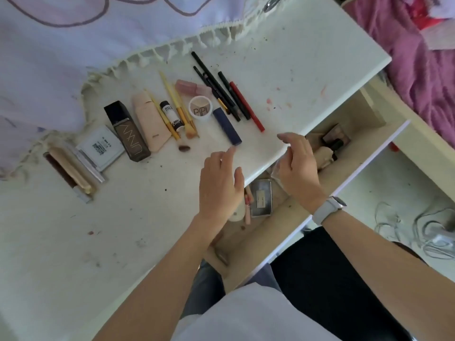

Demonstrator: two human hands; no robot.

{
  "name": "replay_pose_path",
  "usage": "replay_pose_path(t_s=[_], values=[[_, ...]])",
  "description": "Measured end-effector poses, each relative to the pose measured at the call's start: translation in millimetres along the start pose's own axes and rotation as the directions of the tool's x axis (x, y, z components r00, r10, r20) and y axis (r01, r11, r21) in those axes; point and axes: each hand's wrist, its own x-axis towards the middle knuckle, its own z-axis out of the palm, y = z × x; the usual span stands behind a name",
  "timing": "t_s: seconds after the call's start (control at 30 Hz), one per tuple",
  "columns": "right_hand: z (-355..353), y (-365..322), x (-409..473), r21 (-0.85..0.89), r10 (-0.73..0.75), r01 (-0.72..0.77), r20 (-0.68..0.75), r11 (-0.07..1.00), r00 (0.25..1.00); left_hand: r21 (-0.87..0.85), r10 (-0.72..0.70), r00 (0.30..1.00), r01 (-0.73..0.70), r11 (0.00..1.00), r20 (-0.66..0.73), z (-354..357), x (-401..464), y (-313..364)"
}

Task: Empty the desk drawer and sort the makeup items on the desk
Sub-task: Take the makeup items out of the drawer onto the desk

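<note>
Stained white desk (307,57), fringed lilac cloth (73,45) behind, magenta blanket (418,57) right, pale floor (384,183) with cables (418,232)

A single head-worn wide-angle camera looks forward and steeply down onto the table (307,57), close enough that both forearms enter from the bottom edge. The frame is rotated, so the table front edge and open drawer (357,134) run diagonally from upper right to lower centre. No second view is provided.

worktop (307,57): you see white, speckled with stains
pencils (216,84): your black ones, one red
lipstick tube (227,126): navy
blanket (418,57): pink
</note>
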Motion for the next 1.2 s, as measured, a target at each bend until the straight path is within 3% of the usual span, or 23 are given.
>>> replay_pose_path(t_s=[0.07,0.17,0.3,0.37,0.47,0.6,0.73,0.87,1.0,1.2], values=[[3.5,7.1,-39.6,0.049,0.157,-0.156,-0.022,0.987,0.987,-0.077,0.134,0.99,-0.136,0.988,-0.032,8.6,-34.9,-4.9],[25.4,18.4,-80.5,-0.004,0.462,-0.469,0.174,0.883,0.869,-0.139,0.23,0.967,-0.214,0.967,0.111,28.7,-81.7,-12.2],[61.4,35.2,-87.5,-0.09,0.669,-0.675,0.282,0.732,0.688,-0.065,-0.051,0.927,0.081,0.995,0.371,63.1,-114.5,-22.1],[73.5,42.0,-81.0,-0.085,0.736,-0.749,0.286,0.657,0.614,-0.007,-0.225,0.884,0.25,0.968,0.41,78.7,-111.8,-30.3],[87.3,48.2,-74.9,-0.088,0.772,-0.79,0.299,0.607,0.561,-0.101,-0.346,0.839,0.422,0.901,0.42,99.7,-96.0,-41.3],[94.5,46.7,-73.5,-0.122,0.783,-0.788,0.277,0.604,0.557,-0.16,-0.529,0.692,0.668,0.726,0.49,106.8,-72.8,-40.6],[95.0,46.4,-72.3,-0.207,0.783,-0.763,0.291,0.613,0.55,-0.187,-0.542,0.679,0.692,0.697,0.495,99.0,-71.0,-36.0],[92.1,43.5,-73.7,-0.176,0.767,-0.76,0.316,0.626,0.559,-0.246,-0.564,0.643,0.744,0.622,0.519,92.2,-78.7,-16.6],[72.2,30.7,-82.7,-0.109,0.702,-0.716,0.345,0.689,0.623,-0.171,-0.525,0.677,0.682,0.711,0.516,70.4,-89.0,-11.2],[36.3,6.5,-104.8,-0.215,0.603,-0.565,0.218,0.797,0.767,-0.176,-0.363,0.723,0.552,0.815,0.587,14.4,-104.2,-18.0]])
